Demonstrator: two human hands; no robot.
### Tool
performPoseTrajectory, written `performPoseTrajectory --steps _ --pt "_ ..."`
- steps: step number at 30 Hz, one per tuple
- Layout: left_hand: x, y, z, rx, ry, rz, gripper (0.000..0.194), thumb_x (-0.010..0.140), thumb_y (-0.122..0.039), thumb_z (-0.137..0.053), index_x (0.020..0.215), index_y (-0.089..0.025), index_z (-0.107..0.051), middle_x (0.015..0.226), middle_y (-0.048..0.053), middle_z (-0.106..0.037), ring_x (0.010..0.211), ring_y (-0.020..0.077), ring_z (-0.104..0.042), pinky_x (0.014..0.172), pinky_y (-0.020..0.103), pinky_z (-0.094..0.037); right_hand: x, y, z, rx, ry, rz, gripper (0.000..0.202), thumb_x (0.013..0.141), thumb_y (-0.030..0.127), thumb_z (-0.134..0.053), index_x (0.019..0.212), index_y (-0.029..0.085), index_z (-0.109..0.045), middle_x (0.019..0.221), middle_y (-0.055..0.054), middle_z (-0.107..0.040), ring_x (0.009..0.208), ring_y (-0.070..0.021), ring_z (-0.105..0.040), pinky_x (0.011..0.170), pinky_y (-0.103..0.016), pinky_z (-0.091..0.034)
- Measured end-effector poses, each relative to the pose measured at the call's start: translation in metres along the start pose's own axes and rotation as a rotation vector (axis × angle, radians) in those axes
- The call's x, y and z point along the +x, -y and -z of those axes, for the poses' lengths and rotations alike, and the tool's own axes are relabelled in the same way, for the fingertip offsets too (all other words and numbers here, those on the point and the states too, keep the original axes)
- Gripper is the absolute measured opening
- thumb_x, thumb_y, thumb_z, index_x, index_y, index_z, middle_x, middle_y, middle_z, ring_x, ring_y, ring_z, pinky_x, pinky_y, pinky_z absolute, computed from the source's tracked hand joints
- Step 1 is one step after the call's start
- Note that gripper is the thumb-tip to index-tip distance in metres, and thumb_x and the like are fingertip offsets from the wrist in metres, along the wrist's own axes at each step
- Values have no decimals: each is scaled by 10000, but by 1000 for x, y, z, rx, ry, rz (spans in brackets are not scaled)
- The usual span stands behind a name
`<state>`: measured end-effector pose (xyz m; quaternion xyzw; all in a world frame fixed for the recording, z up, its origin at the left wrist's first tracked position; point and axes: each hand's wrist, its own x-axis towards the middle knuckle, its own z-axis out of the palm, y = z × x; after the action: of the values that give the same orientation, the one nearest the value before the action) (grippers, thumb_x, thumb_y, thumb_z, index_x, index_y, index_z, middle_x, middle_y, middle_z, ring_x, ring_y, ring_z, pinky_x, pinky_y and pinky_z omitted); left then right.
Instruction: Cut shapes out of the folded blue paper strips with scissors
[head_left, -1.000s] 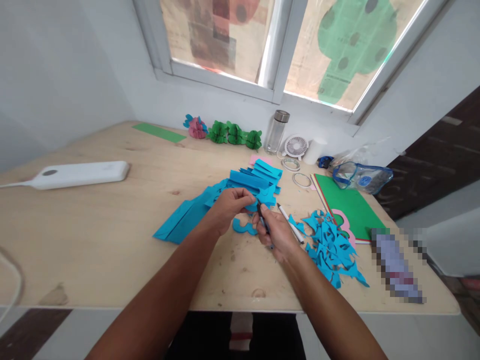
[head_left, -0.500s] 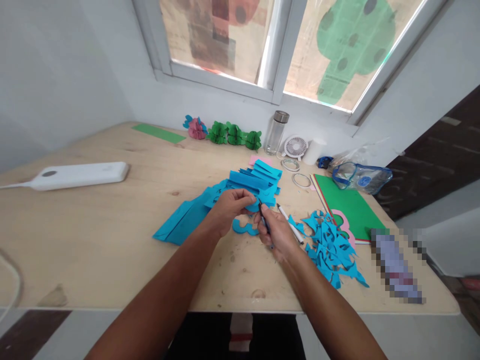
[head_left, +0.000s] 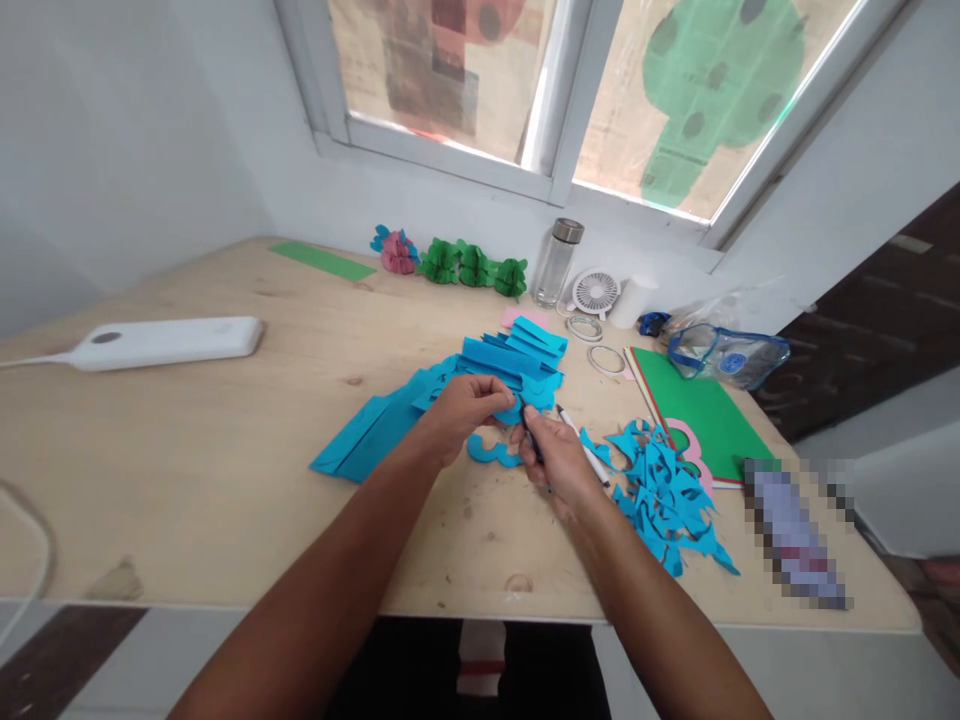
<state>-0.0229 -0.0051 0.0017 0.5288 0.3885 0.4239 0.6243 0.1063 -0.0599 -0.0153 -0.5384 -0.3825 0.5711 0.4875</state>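
My left hand pinches a small blue paper piece between thumb and fingers, above the table. Close beside it, my right hand is closed round a slim dark tool whose upper end meets the paper. Fingers cover most of the tool, so its exact kind is unclear. Below the hands lies a wavy blue paper cutout. Folded blue paper strips are piled just beyond them, and a larger folded blue sheet lies to the left. A white marker rests right of my right hand.
Blue paper scraps are heaped at right, near a pink cutout and green sheets. At the back stand paper decorations, a glass bottle and a small fan. A white device lies left.
The camera view has shifted slightly. Both hands stay together at the blue paper, and the dark tool's tip now sits closer against it, showing less.
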Motion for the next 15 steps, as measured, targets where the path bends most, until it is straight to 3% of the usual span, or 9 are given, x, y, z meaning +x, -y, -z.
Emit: performPoseTrajectory --steps 15 --pt "-1 -6 1 65 23 -11 166 596 -289 -656 508 -180 -567 544 -8 -535 555 129 -486 558 263 -440 3 -4 3 8 12 -28 463 715 622 -585 667 162 -582 397 70 -421 291 -34 -250 322 -204 -103"
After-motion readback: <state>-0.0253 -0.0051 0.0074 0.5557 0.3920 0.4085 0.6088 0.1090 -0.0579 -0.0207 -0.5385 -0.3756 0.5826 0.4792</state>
